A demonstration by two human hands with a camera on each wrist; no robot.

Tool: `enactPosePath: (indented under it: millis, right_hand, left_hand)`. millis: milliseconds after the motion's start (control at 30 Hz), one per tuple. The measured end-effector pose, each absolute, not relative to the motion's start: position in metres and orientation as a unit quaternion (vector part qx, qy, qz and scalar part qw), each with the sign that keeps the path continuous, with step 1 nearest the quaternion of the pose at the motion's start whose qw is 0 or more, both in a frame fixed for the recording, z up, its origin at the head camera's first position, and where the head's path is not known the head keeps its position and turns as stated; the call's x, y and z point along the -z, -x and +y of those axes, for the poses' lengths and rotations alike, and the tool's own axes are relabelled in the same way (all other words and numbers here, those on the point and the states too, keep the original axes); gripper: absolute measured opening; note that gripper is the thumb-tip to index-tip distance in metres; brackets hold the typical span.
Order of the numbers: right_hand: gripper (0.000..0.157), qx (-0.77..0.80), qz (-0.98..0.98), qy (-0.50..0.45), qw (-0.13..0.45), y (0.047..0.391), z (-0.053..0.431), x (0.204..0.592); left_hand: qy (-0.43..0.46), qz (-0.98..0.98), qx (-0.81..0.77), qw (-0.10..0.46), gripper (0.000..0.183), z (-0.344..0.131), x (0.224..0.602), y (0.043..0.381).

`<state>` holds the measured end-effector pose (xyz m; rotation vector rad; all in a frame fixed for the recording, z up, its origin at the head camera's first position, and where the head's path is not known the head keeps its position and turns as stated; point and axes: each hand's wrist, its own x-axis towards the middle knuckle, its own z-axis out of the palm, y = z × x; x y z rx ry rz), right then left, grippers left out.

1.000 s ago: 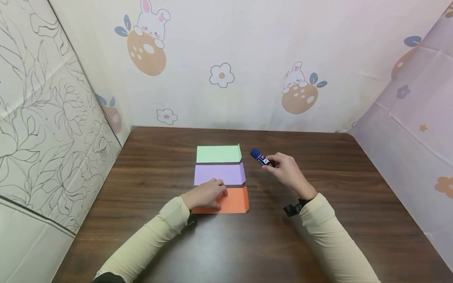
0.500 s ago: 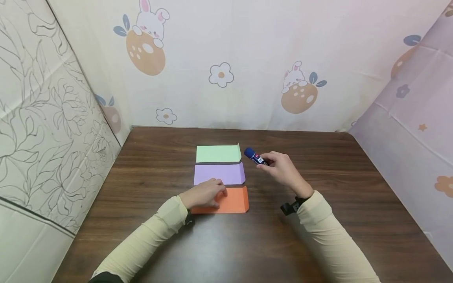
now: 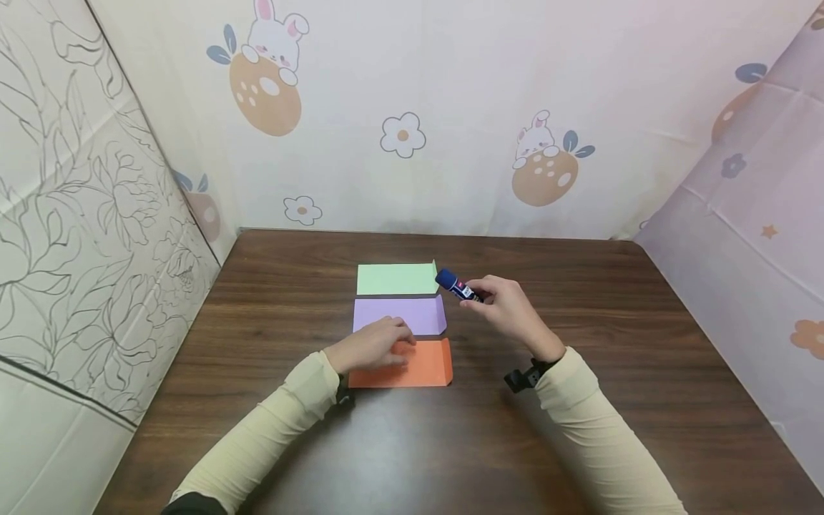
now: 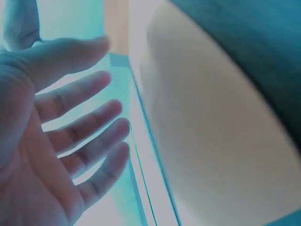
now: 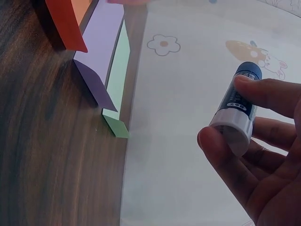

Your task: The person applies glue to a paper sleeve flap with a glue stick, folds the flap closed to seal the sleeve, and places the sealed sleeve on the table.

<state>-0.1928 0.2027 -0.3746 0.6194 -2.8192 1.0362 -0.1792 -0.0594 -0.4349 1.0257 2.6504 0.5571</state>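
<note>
1. Patterned wall cloth (image 3: 463, 179): behind table's far edge, printed with rabbits, fruit and flowers.
2. Table (image 3: 599, 300): dark brown wood grain, fills lower part of head view.
3. Sleeves, both pale yellow: left sleeve (image 3: 270, 433) reaches in from near-left corner side, right sleeve (image 3: 599, 422) from near-right corner side.
4. Orange sheet (image 3: 428, 366): closest of three to table's near edge, a bit left of middle. Short side facing table's right edge is folded up as a flap.
5. Purple sheet (image 3: 408, 313): just beyond orange, same alignment, flap also towards table's right edge.
6. Green sheet (image 3: 394, 280): just beyond purple, closest to table's far edge, flap on same side.
7. Left hand (image 3: 373, 345): open, fingers spread and relaxed, nothing held; over orange sheet, partly covering purple's near edge in head view. Contact with paper: can't tell.
8. Right hand (image 3: 511, 307): gripping the glue stick between thumb and fingers, off the table, on the right-edge side of the sheets.
9. Black wrist device (image 3: 529, 375): strapped at right wrist.
10. Glue stick (image 3: 458, 286): tilted, held above table, apart from the sheets. Dark blue end points towards far-left corner, near green and purple flaps; white end shows in right wrist view.
</note>
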Motion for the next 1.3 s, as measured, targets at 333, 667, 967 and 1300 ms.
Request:
enactPosePath:
  millis: [333,667,967,1300]
  right_hand:
    - [0.026,-0.342,-0.918,-0.201,0.024,0.191,0.201,0.376]
    - [0.026,-0.342,-0.912,-0.228,0.019,0.190,0.195,0.376]
    - [0.025,-0.343,-0.913,-0.220,-0.009,0.184,0.190,0.373]
    - [0.024,-0.345,-0.906,-0.244,-0.004,0.183,0.188,0.372]
  left_hand:
    - [-0.302,0.891,-0.338,-0.015,0.040,-0.057,0.407,0.190]
    - [-0.283,0.856,-0.431,-0.040,0.051,-0.048,0.395,0.198]
    - [-0.297,0.838,-0.457,-0.031,0.043,-0.039,0.394,0.200]
    - [-0.308,0.838,-0.450,-0.032,0.037,-0.035,0.392,0.199]
